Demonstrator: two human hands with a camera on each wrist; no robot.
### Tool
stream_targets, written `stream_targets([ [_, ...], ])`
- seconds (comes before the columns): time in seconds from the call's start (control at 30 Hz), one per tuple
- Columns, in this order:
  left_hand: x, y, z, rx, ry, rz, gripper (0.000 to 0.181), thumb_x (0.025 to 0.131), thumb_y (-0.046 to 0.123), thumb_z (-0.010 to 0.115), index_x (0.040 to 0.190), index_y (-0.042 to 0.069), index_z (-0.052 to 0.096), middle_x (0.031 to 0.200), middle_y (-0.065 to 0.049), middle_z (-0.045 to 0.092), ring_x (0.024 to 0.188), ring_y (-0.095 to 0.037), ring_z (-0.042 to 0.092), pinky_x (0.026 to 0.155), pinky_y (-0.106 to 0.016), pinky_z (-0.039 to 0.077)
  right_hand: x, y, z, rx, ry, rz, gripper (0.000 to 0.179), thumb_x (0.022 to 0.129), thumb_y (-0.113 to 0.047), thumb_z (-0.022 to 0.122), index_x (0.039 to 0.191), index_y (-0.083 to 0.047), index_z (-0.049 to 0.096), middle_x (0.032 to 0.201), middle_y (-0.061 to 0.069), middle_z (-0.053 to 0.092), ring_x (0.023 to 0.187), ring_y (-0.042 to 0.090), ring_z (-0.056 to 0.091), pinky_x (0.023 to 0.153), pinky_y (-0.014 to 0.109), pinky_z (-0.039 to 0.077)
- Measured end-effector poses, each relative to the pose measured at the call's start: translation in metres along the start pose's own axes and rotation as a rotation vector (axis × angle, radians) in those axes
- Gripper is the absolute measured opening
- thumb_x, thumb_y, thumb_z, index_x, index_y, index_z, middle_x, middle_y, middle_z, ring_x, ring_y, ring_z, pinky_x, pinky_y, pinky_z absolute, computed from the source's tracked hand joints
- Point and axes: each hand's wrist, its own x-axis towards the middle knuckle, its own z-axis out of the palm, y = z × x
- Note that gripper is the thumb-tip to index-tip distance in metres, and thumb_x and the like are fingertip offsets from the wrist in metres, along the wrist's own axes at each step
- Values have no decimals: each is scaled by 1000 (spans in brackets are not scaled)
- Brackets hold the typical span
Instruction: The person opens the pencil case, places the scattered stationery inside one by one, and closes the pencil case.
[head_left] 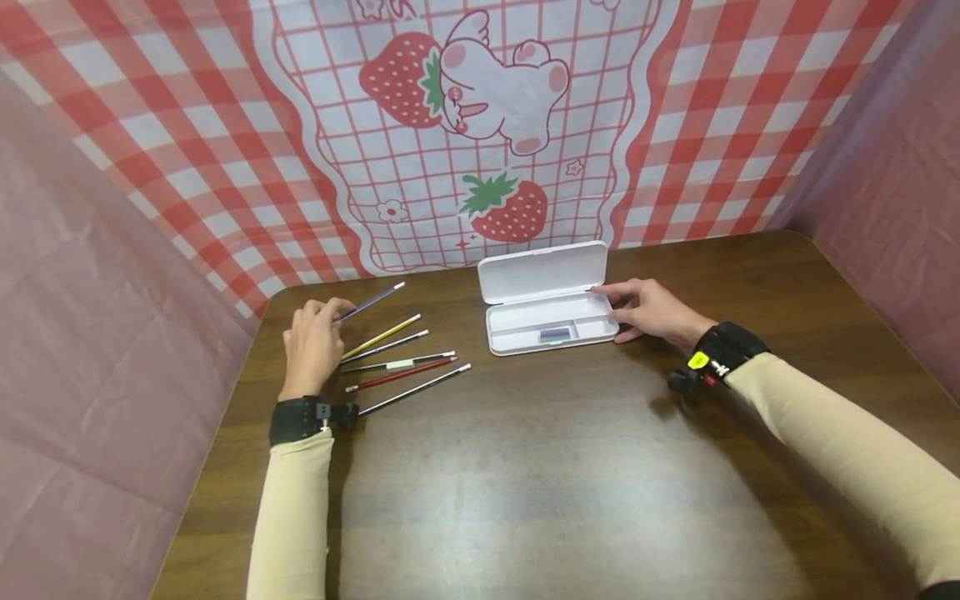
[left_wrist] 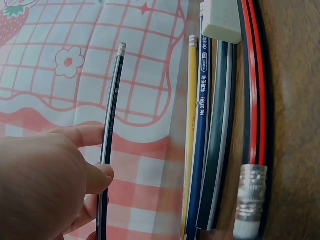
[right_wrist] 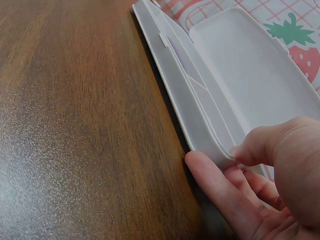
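Observation:
My left hand (head_left: pixel 311 346) pinches a dark blue pencil (left_wrist: pixel 112 100) between thumb and fingers, its white eraser end pointing up and away. Just to the right of that hand, several more pencils lie in a fan, among them a yellow pencil (head_left: pixel 386 334) and a red pencil (head_left: pixel 401 374). A white pencil case (head_left: pixel 517 346) stands with its lid (head_left: pixel 543 275) raised at the back. At the case's right end, my right hand (head_left: pixel 656 312) grips the corner, thumb on the rim and fingers against the outside. A small purple-and-white item (head_left: pixel 556 334) sits in the case's front compartment.
A small pale eraser (left_wrist: pixel 222 22) lies across one of the dark pencils. Behind the brown table (head_left: pixel 525 467) hangs a red checked cloth (head_left: pixel 232 108) with strawberry prints. Pink cloths (head_left: pixel 82 333) flank the table on both sides.

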Motion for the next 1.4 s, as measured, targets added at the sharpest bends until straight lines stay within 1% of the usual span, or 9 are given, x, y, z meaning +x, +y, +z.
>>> stream_targets([
  [0.13,2,-7,4,-8,30,19,42,100,-6,59,131,17,74,122,-23,68,117,-49,61,90,-65,46,0,0,0,-8,-2,0,61,108,-3,69,167,-5,52,154,29,44,102,23,63,76,30,70],
  [0.37,1,9,-8,-5,16,26,36,105,-4,56,134,11,73,127,-27,67,121,-51,61,94,-69,45,1,2,-1,-15,5,2,61,108,-4,70,167,-7,54,152,27,46,104,25,62,76,28,69],
  [0.6,6,11,-11,14,18,22,37,108,-4,54,137,12,71,129,-27,66,125,-51,60,95,-66,44,1,3,0,-20,2,-3,61,109,-4,68,167,-6,52,154,29,44,106,26,62,76,29,69],
  [0.93,8,11,1,31,6,78,37,104,-2,60,132,17,75,125,-24,70,120,-49,63,93,-72,49,2,3,0,-23,-2,-6,61,109,-4,68,168,-6,51,155,29,44,103,24,63,76,28,69],
  [1.0,17,-9,19,40,19,110,37,105,1,62,132,22,76,125,-21,71,119,-47,63,89,-70,48,2,3,-1,-25,-3,-9,61,109,-3,68,168,-5,51,155,29,44,103,24,63,76,28,69],
  [1.07,17,-2,16,39,-20,103,37,106,0,61,134,19,75,128,-22,70,122,-48,63,93,-71,49,1,4,-1,-24,-4,-11,61,109,-4,68,168,-6,51,156,29,44,103,24,63,76,28,69],
  [1.17,15,5,18,43,-15,125,35,106,0,61,134,18,75,127,-22,70,122,-48,63,93,-70,49,1,3,-1,-24,-6,-13,61,109,-4,69,168,-6,52,156,29,44,104,25,63,76,28,69],
  [1.23,7,30,3,36,-44,111,34,106,-3,60,133,12,75,127,-24,70,124,-50,63,98,-71,49,0,3,-1,-22,-5,-12,61,109,-4,69,168,-6,52,156,29,44,104,25,63,77,28,69],
  [1.4,8,35,12,37,-24,149,35,104,-2,62,130,16,77,122,-21,71,120,-47,63,93,-70,49,-1,2,-1,-11,-3,-8,61,109,-3,68,167,-5,52,155,30,44,103,24,63,77,29,70],
])
